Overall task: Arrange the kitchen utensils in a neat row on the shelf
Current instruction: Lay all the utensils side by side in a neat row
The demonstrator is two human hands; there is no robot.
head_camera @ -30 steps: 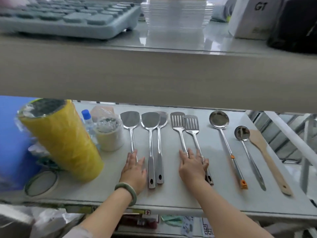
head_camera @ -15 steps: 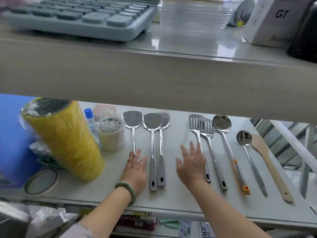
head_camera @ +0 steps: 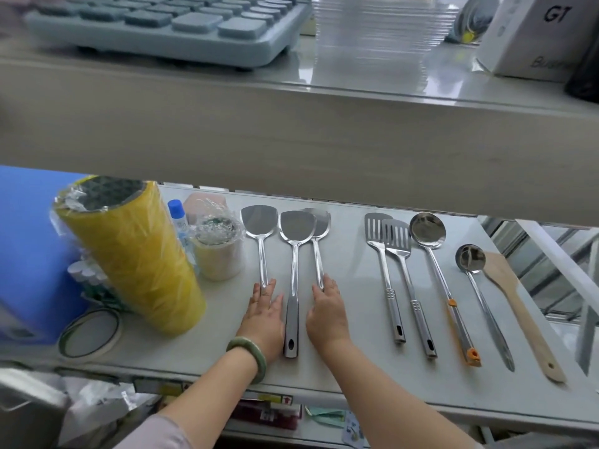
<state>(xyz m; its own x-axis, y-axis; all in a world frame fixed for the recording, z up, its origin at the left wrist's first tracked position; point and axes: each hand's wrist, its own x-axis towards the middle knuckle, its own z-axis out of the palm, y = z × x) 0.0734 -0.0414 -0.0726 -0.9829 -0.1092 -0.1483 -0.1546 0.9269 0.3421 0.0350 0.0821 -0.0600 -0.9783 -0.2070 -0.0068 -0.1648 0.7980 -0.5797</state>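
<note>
Several utensils lie handle-toward-me on the white shelf (head_camera: 353,377). Three steel turners sit at the left: one (head_camera: 259,222), a middle one (head_camera: 296,231), and a third (head_camera: 319,222) partly behind it. My left hand (head_camera: 264,314) lies flat on the first turner's handle. My right hand (head_camera: 327,311) lies flat on the third turner's handle. The middle turner's handle lies between my hands. To the right are two slotted turners (head_camera: 376,234) (head_camera: 397,238), a ladle with orange trim (head_camera: 428,230), a smaller ladle (head_camera: 470,259) and a wooden spatula (head_camera: 505,280).
A yellow wrapped roll (head_camera: 133,254), a small wrapped tape roll (head_camera: 218,251), a blue-capped bottle (head_camera: 177,215) and a flat tape ring (head_camera: 90,332) crowd the shelf's left. A blue box (head_camera: 26,247) is at far left. The upper shelf holds a keyboard (head_camera: 168,24) and a white box (head_camera: 531,37).
The two slotted turners were shifted right, toward the ladle. My right hand left them and moved left onto the third turner's handle. My left hand stayed on the first turner's handle.
</note>
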